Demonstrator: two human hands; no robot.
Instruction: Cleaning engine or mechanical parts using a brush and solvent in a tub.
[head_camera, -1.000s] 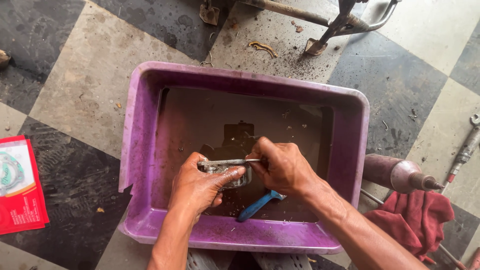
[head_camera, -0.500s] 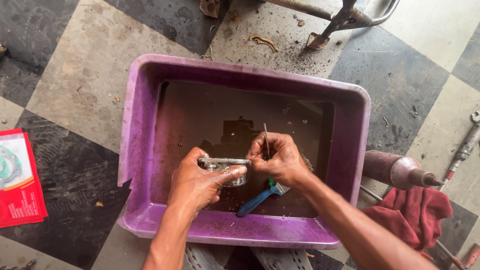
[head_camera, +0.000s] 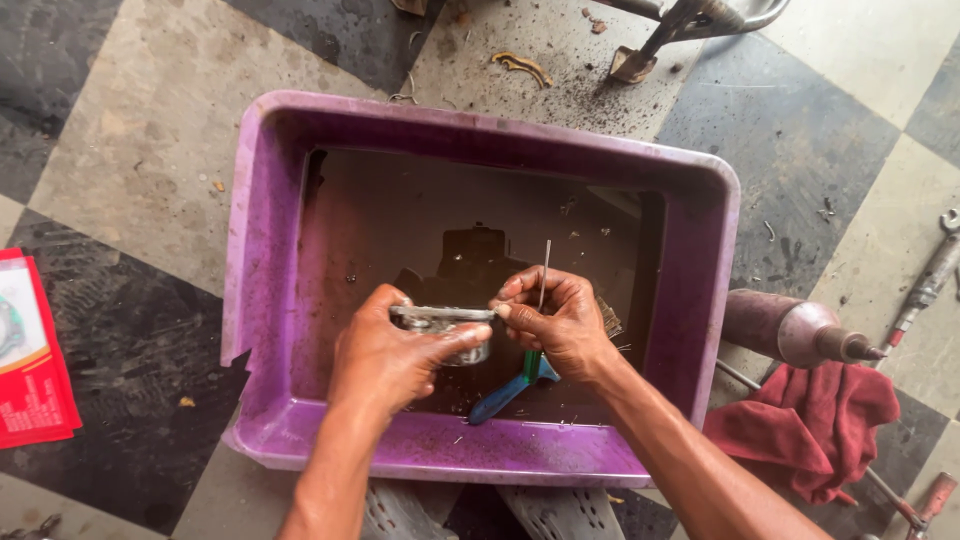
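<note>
A purple plastic tub (head_camera: 480, 125) of dark, dirty liquid sits on the checkered floor. My left hand (head_camera: 390, 355) holds a small grey metal part (head_camera: 445, 322) just above the liquid. My right hand (head_camera: 555, 320) touches the part's right end and grips a thin metal rod (head_camera: 544, 268) that points upward; a green handle shows below that hand. A blue-handled brush (head_camera: 500, 395) lies in the liquid beneath my right hand.
A dark cylindrical tool (head_camera: 795, 332) and a red rag (head_camera: 815, 425) lie right of the tub. A wrench-like tool (head_camera: 930, 275) is at the far right, a red packet (head_camera: 30, 370) at the left. Metal stand legs (head_camera: 660, 40) rest behind the tub.
My right hand turned the thin rod from lying level along the part's top to pointing upward. My left hand kept its hold on the part. The view shifted slightly.
</note>
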